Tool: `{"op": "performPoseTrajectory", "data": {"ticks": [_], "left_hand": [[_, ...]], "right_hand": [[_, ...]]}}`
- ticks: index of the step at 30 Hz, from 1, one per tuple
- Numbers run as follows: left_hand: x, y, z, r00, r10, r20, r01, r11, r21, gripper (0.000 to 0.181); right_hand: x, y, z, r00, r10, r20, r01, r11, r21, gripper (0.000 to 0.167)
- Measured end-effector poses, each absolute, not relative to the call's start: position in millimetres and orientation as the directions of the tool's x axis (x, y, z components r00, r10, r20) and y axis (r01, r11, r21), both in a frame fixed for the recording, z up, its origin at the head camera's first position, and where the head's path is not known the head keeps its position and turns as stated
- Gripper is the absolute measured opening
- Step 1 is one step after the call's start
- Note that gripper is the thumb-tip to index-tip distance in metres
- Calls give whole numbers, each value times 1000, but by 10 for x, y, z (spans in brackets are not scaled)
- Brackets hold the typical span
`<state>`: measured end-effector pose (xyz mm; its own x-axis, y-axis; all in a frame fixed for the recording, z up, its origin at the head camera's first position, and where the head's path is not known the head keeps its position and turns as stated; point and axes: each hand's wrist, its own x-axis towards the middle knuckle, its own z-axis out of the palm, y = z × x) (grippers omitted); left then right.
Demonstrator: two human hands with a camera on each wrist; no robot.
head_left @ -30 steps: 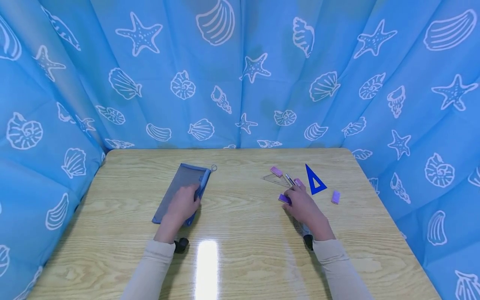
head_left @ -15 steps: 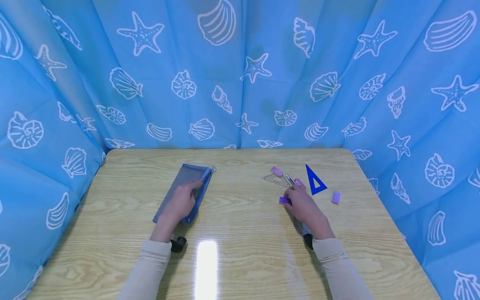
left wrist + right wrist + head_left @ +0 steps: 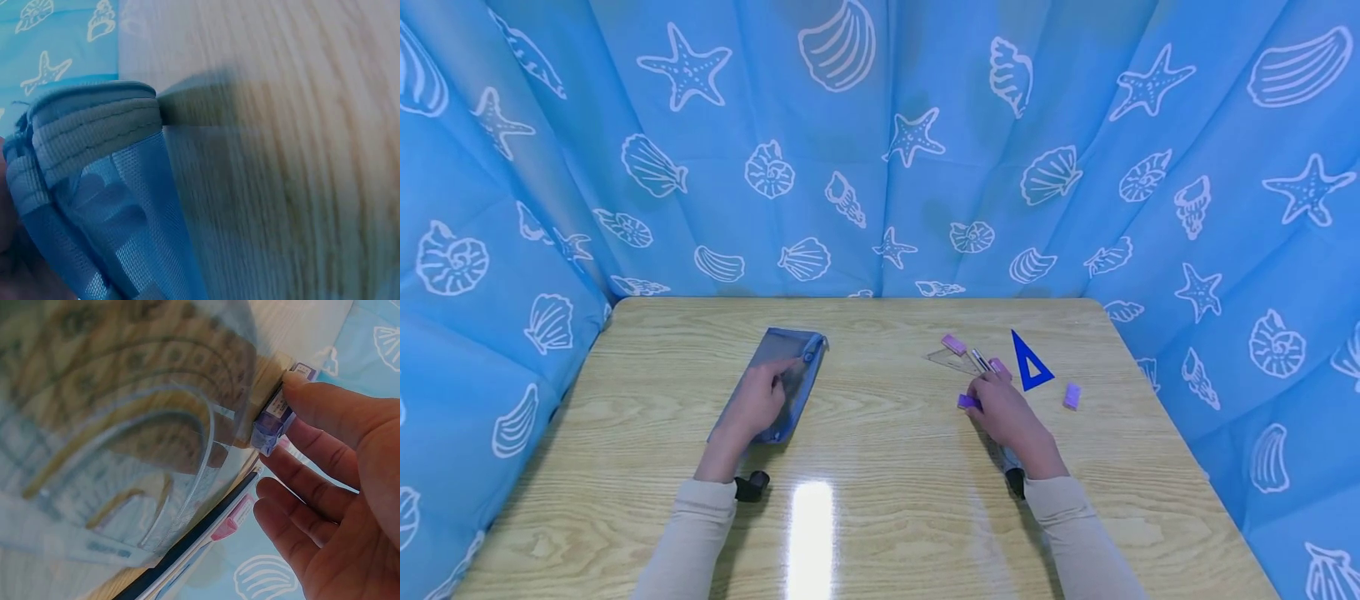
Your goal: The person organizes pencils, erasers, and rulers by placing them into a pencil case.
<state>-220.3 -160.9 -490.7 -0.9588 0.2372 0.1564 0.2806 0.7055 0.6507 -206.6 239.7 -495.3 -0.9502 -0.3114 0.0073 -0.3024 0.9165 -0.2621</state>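
In the head view my left hand (image 3: 760,400) lies over the blue mesh zip pouch (image 3: 797,396), index finger stretched toward the zip end; its other fingers are partly hidden. The left wrist view shows the pouch's edge (image 3: 94,128) raised off the table, with a dark sliver of hand at the left. My right hand (image 3: 1003,412) pinches a purple eraser (image 3: 968,402) between thumb and fingers; the right wrist view shows this eraser (image 3: 275,415) in its wrapper. A clear protractor (image 3: 125,425) fills much of that view, close and blurred.
Near the right hand lie pink erasers (image 3: 953,343), a clear set square (image 3: 951,359), pencils or pens (image 3: 981,360), a blue set square (image 3: 1030,362) and another purple eraser (image 3: 1072,395). A shell-patterned curtain (image 3: 887,200) borders the wooden table (image 3: 880,400).
My left hand has slid back and left over the pouch, its index finger straightening toward the zip end. The zip ring no longer sticks out past the corner. My right hand stays put.
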Motion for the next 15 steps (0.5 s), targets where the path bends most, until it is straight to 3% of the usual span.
{"op": "performPoseTrajectory", "data": {"ticks": [7, 15], "left_hand": [[-2229, -1697, -4951, -974, 210, 86, 194, 575, 795, 49], [-2229, -1816, -5048, -975, 196, 107, 190, 477, 858, 49]], "right_hand": [[-2049, 2383, -4967, -953, -304, 11, -296, 921, -253, 20], [-2046, 2365, -4951, -949, -315, 22, -309, 915, -260, 19]]}}
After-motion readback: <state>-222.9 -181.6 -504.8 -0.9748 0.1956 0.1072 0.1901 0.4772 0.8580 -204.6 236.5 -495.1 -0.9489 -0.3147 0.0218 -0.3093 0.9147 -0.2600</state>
